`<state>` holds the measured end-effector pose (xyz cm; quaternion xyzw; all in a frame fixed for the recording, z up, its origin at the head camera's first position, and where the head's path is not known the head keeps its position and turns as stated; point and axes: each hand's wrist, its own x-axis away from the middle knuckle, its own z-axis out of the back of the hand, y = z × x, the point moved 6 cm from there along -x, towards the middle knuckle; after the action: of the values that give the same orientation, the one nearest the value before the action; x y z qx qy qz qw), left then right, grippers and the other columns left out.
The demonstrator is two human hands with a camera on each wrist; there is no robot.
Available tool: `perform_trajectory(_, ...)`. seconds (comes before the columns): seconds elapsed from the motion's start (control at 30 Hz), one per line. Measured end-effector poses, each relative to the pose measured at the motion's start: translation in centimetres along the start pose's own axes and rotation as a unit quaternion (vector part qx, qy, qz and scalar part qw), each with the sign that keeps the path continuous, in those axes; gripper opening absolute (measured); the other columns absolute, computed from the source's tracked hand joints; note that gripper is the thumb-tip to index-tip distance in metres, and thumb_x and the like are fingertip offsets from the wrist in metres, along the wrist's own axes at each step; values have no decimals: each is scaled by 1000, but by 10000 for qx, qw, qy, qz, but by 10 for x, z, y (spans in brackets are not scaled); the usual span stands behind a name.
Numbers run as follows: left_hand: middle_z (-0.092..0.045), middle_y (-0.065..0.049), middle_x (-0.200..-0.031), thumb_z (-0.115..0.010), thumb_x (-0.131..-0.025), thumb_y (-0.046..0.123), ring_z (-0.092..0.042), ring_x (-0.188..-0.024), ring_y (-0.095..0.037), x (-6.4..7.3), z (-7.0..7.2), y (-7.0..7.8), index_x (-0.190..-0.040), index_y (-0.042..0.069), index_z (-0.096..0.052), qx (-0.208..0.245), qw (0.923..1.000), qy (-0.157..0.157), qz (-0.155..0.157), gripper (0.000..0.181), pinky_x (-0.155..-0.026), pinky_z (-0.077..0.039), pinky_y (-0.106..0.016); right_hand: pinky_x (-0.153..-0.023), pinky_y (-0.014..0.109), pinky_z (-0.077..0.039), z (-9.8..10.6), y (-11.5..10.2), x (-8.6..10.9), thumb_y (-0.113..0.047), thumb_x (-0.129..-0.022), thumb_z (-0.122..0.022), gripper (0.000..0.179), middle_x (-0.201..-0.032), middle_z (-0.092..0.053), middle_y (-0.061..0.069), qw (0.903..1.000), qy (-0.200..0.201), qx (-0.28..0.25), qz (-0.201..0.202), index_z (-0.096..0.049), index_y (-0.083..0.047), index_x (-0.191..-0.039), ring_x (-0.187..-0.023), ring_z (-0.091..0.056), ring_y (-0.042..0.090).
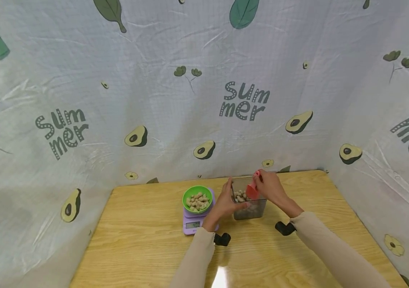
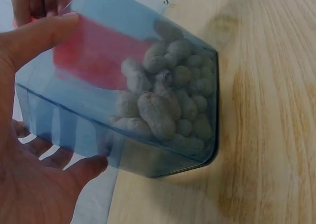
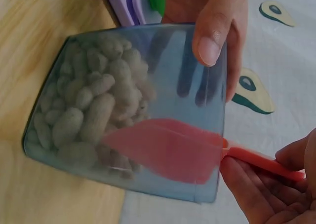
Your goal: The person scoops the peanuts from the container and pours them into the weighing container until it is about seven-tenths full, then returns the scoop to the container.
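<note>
A see-through plastic bin (image 1: 249,213) stands on the table, its lower part filled with unshelled peanuts (image 3: 94,105). My left hand (image 1: 225,203) grips the bin's left wall near the rim, thumb on the front face and fingers round the side. By its handle, my right hand (image 1: 271,187) holds a red scoop (image 3: 168,147). The scoop's head is inside the bin, tip down against the peanuts. Left of the bin, a green bowl (image 1: 185,193) with peanuts in it sits on a purple kitchen scale (image 1: 186,230), which my left forearm partly covers.
The wooden table (image 1: 136,236) meets a hanging cloth (image 1: 168,160) printed with avocados right behind the bin. Similar cloth hangs along the left and right sides. Black straps (image 1: 222,240) circle both wrists.
</note>
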<state>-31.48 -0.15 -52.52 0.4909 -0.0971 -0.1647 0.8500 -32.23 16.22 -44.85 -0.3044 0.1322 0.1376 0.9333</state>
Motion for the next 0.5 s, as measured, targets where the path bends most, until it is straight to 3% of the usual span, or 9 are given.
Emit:
perform_trajectory(0.4, -14, -12, -165, -81, -79, 41, -26, -149, -34, 0, -3, 2, -160, 13, -6, 27, 9999, 61, 83, 114, -116, -32, -53, -47, 26, -38, -20, 5, 8, -16, -101, -51, 27, -65, -59, 9, 9946, -60, -622, -826, -61, -1, -81, -53, -50, 14)
perform_trajectory(0.5, -17, -12, -164, -82, -78, 39, -27, -149, -34, 0, -3, 1, -159, 12, -9, 103, 9998, 155, 77, 113, -115, -33, -53, -48, 26, -40, -24, 12, 9, -18, -101, -50, 27, -67, -61, 11, 9876, -37, -994, -1217, -63, 1, -86, -54, -53, 14)
